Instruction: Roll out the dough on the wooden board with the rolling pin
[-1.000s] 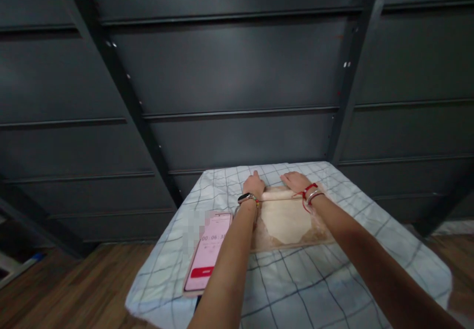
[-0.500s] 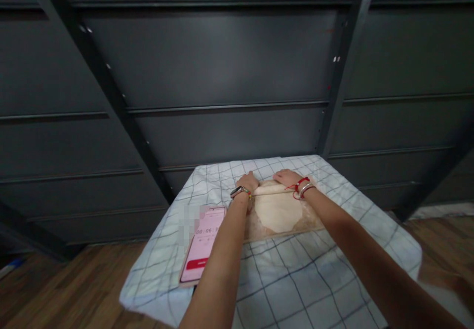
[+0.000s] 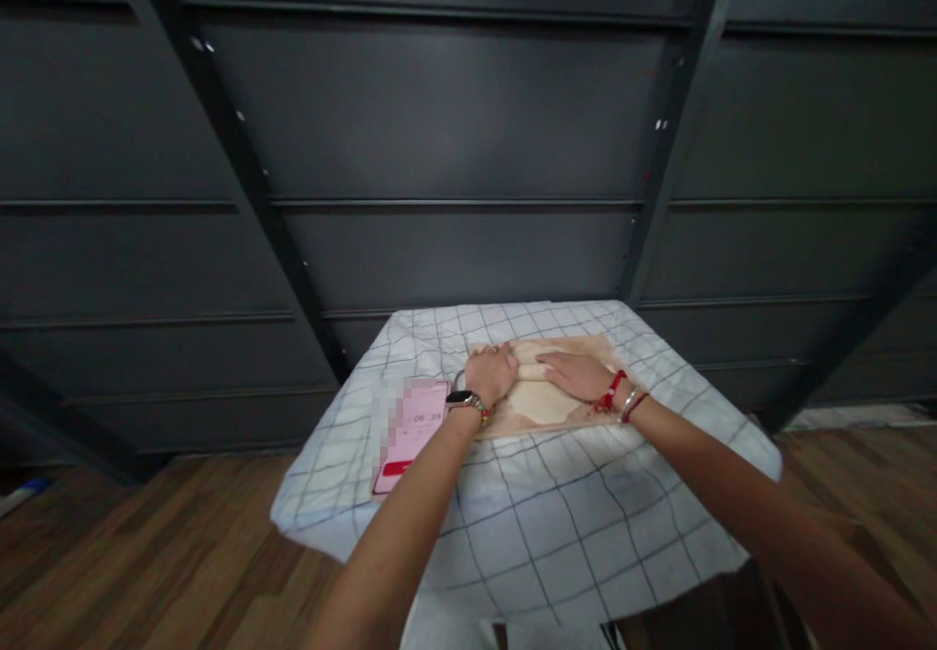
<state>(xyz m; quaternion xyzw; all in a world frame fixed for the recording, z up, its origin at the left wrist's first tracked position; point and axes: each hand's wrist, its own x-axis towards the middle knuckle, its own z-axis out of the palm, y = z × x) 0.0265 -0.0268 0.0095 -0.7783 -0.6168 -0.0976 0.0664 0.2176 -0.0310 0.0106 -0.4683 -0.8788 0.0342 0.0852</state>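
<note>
A thin, pale sheet of dough (image 3: 546, 406) lies on a tan board (image 3: 600, 345). Across it rests a light wooden rolling pin (image 3: 528, 372), its middle showing between my hands. My left hand (image 3: 493, 373), with a watch and a beaded bracelet at the wrist, curls over the pin's left end. My right hand (image 3: 580, 377) lies flat on the right part of the pin, fingers stretched toward the left; red and silver bracelets circle that wrist. Both pin ends are hidden under my hands.
A phone (image 3: 425, 421) with a running timer lies left of the board. A white checked cloth (image 3: 556, 494) covers the small table. Behind it stands a dark grey panelled wall (image 3: 454, 113). The floor (image 3: 220, 552) is brown wood.
The rolling pin and both hands have come back from the board's far edge toward me, uncovering dough and board behind the pin. The view has shifted slightly.
</note>
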